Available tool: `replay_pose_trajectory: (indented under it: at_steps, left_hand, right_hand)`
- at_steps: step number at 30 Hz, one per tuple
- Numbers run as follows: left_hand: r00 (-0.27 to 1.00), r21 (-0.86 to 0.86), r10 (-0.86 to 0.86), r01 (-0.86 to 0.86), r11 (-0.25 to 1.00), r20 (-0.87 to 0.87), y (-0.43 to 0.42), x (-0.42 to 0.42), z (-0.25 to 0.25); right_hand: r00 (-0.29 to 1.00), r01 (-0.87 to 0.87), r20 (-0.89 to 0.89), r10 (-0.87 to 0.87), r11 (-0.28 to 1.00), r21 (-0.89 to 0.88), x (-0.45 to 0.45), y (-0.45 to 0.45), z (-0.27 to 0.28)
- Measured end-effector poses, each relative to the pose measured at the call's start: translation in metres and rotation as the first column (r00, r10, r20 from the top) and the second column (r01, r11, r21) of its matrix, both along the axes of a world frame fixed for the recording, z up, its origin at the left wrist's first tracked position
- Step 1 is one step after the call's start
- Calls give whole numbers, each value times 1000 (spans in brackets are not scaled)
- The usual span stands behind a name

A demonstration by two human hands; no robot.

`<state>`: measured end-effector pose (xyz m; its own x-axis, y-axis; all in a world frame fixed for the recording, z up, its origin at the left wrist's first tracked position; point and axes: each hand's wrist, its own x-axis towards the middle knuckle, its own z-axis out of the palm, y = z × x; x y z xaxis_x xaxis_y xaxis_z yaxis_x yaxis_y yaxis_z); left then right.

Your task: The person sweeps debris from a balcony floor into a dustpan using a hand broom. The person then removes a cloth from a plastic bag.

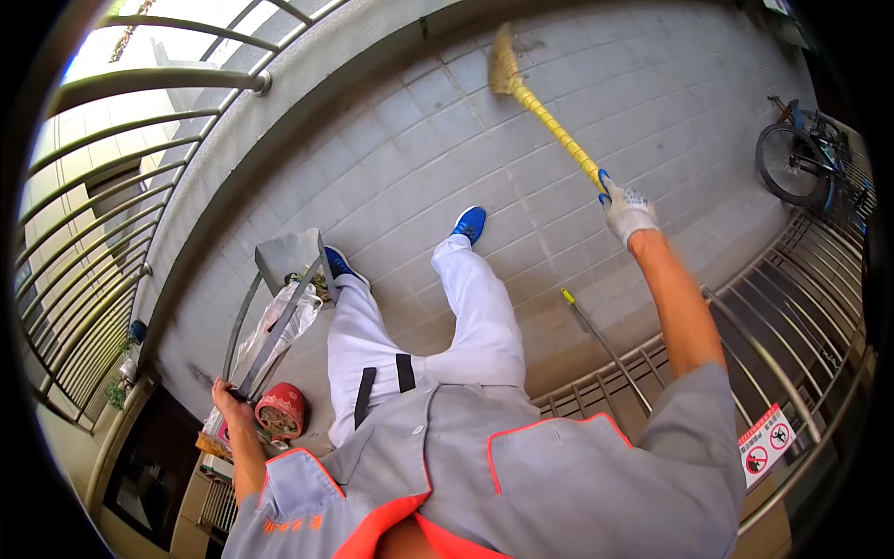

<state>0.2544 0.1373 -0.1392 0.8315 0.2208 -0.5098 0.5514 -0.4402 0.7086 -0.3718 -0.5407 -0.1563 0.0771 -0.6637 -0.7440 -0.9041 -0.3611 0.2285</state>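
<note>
My right hand (pixel 629 211), in a white and blue work glove, is closed round the end of the yellow handle of a broom (pixel 561 133). The broom's straw head (pixel 504 61) lies against the grey tiled floor (pixel 410 168) near the far wall. At the lower left my bare left hand (pixel 231 402) is closed on the handle end of a long-handled metal dustpan (pixel 291 258). The pan is beside my left shoe, with some leaves and a silvery plastic bag (pixel 291 317) at it.
A red flower pot (pixel 280 411) stands near my left hand. Metal railings (pixel 121 252) curve along the left and lower right. A bicycle (pixel 792 163) is at the right. A pole with a green tip (pixel 596 331) leans by the right railing, near a warning sign (pixel 766 444).
</note>
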Motion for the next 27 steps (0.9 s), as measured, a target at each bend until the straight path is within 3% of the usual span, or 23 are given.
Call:
replay_pose_trajectory:
  at_steps: [4,6,8,10,12,16,21,24,27]
  left_hand:
    - [1000,-27,7,-7,1000,-8,-24,-6,-4]
    - [999,-21,2,-3,1000,-33,-49,-15,1]
    - [997,-29,9,-12,1000,-74,-68,-23,2]
    - [997,-42,-21,18,999,-76,-95,-37,6]
    - [994,-83,-71,64,994,-85,-120,-47,9]
    - [986,-158,-118,98,983,-120,-143,-47,-14]
    - [976,-136,-121,97,986,-183,-204,-59,-40]
    - [975,-157,-146,120,980,-168,-233,-77,-37]
    - [968,-149,-164,137,979,-188,-256,-86,-28]
  right_hand:
    - [1000,-13,-15,16,986,164,-28,16,3]
    - [995,-100,14,99,964,246,-34,15,-12]
    - [992,-123,6,126,960,252,-30,1,-37]
    - [1000,5,-26,-1,990,139,-27,-15,-50]
    - [999,37,-15,-35,993,112,-30,-15,-42]
    - [998,-59,9,59,984,166,-55,27,2]
    - [976,-124,-122,182,918,377,-79,39,20]
    - [964,-150,-166,208,939,308,-93,5,-10]
    - [969,-146,-165,185,963,225,-74,-44,-8]
